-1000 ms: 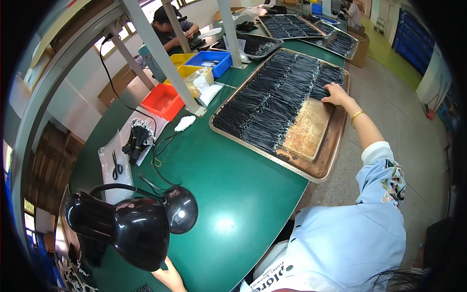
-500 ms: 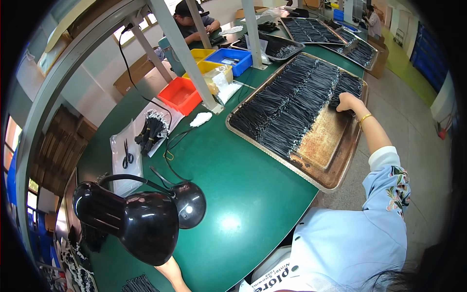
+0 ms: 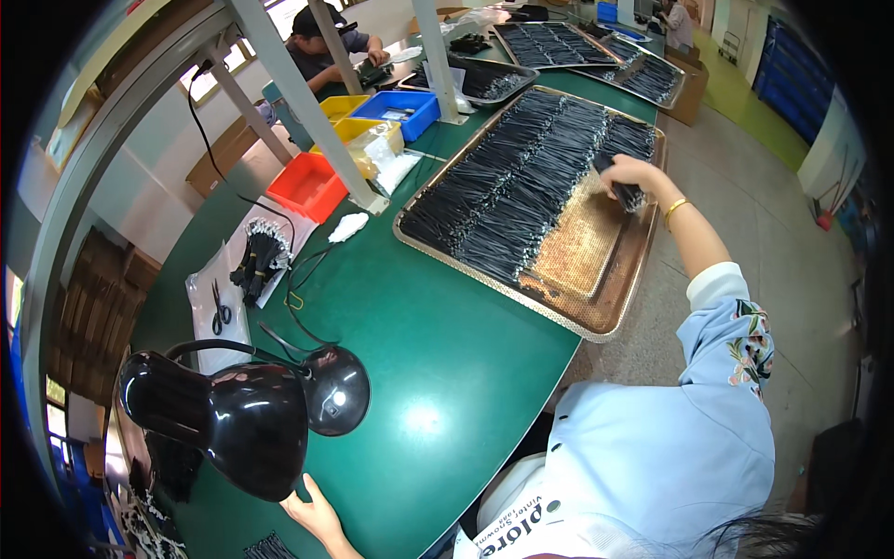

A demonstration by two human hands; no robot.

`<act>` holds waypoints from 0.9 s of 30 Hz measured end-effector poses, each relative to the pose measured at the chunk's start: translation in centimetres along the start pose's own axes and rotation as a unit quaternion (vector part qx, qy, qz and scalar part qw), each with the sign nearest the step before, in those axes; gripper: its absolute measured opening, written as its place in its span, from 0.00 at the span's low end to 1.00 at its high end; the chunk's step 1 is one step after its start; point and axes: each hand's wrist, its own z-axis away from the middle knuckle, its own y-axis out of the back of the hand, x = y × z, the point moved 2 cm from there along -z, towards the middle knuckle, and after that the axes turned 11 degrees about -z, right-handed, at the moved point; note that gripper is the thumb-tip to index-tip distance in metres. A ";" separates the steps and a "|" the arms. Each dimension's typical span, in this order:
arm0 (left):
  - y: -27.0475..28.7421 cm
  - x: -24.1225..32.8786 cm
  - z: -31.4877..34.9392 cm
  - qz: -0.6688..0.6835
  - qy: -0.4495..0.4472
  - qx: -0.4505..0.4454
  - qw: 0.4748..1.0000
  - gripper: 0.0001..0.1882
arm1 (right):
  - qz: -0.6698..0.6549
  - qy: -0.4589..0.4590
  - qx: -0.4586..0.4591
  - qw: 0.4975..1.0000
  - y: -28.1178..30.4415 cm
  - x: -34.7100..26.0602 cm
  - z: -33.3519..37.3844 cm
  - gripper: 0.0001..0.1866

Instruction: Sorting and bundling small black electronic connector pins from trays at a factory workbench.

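Note:
My right hand (image 3: 635, 175) is closed round a small bundle of black wires (image 3: 629, 196) with light-coloured ends, just over the right part of a metal tray. Rows of similar short black wires lie across the tray (image 3: 596, 326), and its near right part shows bare, brown-stained mesh metal. Low in the picture, my left hand (image 3: 317, 511) rests by the shade of the black desk lamp (image 3: 256, 424), thumb and fingers apart; the shade hides part of its fingers.
On the green table are scissors (image 3: 220, 309), a tied bunch of black wires (image 3: 261, 256), and red (image 3: 307, 191) and blue (image 3: 400, 110) bins. Metal posts (image 3: 321, 102) rise beside them. Other loaded trays (image 3: 549, 47) stand farther back, where a co-worker (image 3: 331, 51) sits.
My right hand has lifted from the wires in the tray with a bundle in it. My left hand shows more beside the lamp, its thumb out. The whole view has shifted a little.

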 end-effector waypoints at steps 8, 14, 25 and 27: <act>1.0 2.2 0.1 0.019 0.044 -0.036 0.998 0.06 | -0.636 0.011 -0.306 0.709 -10.8 -5.6 6.9 0.04; 1.0 5.9 0.5 0.094 -0.057 -0.076 0.991 0.06 | -0.511 -0.069 -0.539 0.665 -26.3 -9.1 15.4 0.05; 8.5 13.7 -2.2 0.009 -0.298 -0.078 0.951 0.29 | -0.258 0.423 -0.542 0.679 -42.0 -9.1 26.5 0.21; 5.5 14.1 -1.1 -0.033 -0.286 -0.165 0.943 0.29 | -0.340 0.361 -0.505 0.706 -43.4 -8.1 26.3 0.19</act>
